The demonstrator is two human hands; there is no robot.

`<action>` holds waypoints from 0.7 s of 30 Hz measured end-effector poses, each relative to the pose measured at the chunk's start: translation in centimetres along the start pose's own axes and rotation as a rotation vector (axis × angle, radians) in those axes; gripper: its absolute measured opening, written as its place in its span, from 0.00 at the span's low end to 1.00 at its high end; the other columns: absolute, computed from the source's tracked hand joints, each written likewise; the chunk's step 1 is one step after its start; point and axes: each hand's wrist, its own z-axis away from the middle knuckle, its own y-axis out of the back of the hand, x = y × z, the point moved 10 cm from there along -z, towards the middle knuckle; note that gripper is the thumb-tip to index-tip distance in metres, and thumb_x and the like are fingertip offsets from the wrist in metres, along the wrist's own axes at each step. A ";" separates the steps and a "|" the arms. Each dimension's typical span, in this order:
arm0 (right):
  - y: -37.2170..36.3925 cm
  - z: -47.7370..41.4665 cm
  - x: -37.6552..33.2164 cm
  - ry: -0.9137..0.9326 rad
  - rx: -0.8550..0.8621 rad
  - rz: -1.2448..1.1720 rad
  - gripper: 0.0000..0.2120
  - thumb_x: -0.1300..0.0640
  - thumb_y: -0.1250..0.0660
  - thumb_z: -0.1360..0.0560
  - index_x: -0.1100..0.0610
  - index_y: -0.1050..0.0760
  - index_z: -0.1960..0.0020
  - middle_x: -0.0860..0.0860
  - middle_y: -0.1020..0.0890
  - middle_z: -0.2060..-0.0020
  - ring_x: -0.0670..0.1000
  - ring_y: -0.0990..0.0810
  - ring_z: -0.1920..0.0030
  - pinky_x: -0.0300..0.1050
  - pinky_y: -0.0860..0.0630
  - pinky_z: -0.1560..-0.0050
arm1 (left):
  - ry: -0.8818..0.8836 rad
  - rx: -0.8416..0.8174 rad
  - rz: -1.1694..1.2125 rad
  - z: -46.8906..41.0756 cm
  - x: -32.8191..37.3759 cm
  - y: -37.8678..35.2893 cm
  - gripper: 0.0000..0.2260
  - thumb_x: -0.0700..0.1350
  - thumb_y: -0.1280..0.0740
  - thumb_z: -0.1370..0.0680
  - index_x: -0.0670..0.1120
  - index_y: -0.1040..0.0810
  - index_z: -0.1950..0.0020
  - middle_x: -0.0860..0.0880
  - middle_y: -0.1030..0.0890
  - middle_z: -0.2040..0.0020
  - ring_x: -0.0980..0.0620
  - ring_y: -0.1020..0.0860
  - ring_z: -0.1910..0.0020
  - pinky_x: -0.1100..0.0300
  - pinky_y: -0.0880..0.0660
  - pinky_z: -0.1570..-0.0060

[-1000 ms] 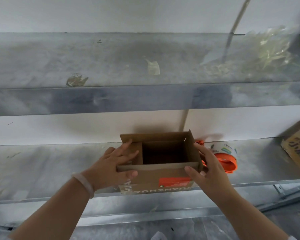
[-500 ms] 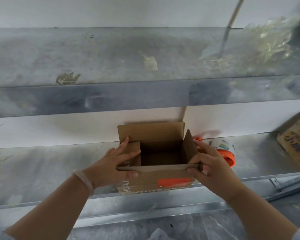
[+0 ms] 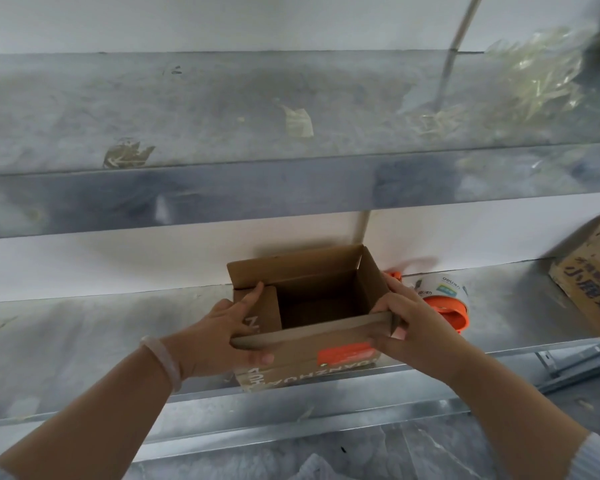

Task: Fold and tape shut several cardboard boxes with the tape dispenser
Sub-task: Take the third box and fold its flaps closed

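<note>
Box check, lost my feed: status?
Left hand and right hand grip the box rim. Top open, untaped. Tape dispenser untouched, beyond right hand.

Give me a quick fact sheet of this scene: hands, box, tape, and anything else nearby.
Box: cardboard box, top open, on the metal shelf
Flaps: left one folded inward; back and right ones standing
Hands: left hand grips the left front corner, fingers on the folded flap; right hand grips the right front corner
Tape: orange tape dispenser on the shelf, right of the box
Also: second box at the right edge
</note>
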 end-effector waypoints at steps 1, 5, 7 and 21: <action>0.0 -0.1 0.4 -0.019 -0.016 -0.012 0.13 0.55 0.22 0.33 0.43 0.24 0.57 0.36 0.34 0.31 0.40 0.30 0.37 0.30 0.31 0.47 | -0.020 0.007 -0.004 0.2 0.3 0.0 0.45 0.84 0.44 0.45 0.79 0.62 0.34 0.53 0.39 0.30 0.52 0.37 0.36 0.51 0.38 0.29; 0.6 0.0 1.6 -0.143 -0.058 -0.212 0.07 0.55 0.28 0.26 0.48 0.16 0.61 0.20 0.35 0.38 0.27 0.35 0.36 0.21 0.36 0.46 | -0.107 0.030 -0.063 0.7 0.7 -0.2 0.29 0.85 0.55 0.43 0.86 0.42 0.43 0.58 0.69 0.24 0.50 0.48 0.28 0.48 0.44 0.26; 0.9 -0.3 1.9 -0.179 -0.049 -0.333 0.14 0.58 0.35 0.21 0.52 0.14 0.61 0.21 0.34 0.41 0.20 0.37 0.40 0.16 0.40 0.47 | -0.109 0.069 0.007 0.2 -0.3 -0.2 0.27 0.84 0.55 0.40 0.86 0.46 0.41 0.55 0.69 0.23 0.47 0.49 0.26 0.45 0.45 0.26; -4.5 0.9 1.8 -0.068 -0.504 0.015 0.46 0.30 0.27 0.39 0.32 0.43 0.26 0.28 0.51 0.26 0.30 0.52 0.27 0.32 0.47 0.29 | -0.091 0.210 0.213 -0.9 -1.4 0.3 0.33 0.82 0.51 0.36 0.71 0.29 0.37 0.61 0.46 0.22 0.54 0.42 0.27 0.46 0.43 0.26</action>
